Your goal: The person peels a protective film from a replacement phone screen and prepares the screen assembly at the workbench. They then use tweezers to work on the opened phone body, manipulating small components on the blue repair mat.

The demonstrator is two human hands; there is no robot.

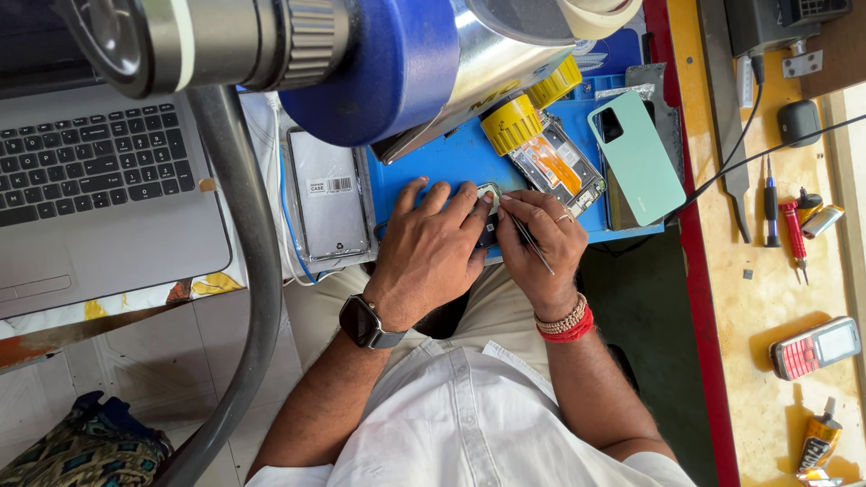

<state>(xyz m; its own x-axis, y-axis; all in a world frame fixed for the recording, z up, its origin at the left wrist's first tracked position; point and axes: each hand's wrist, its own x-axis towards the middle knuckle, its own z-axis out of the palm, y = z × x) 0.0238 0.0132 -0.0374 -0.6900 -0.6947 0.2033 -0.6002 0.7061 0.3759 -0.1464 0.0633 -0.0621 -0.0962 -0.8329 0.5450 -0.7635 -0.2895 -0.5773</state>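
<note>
My left hand (431, 248) presses down on a small dark phone part (488, 209) lying on the blue work mat (451, 162); a smartwatch sits on that wrist. My right hand (541, 245) holds thin tweezers (529, 237) with the tip at the same part; it wears a ring and red and beaded bracelets. An opened phone body (557, 169) lies just beyond my right hand.
A mint-green phone back cover (637, 158) rests on the mat's right. A microscope (343, 54) hangs overhead. A laptop (99, 189) stands at left, beside a silver phone panel (328, 194). Screwdrivers (783, 212), a keypad phone (815, 346) and a glue tube (819, 439) lie at right.
</note>
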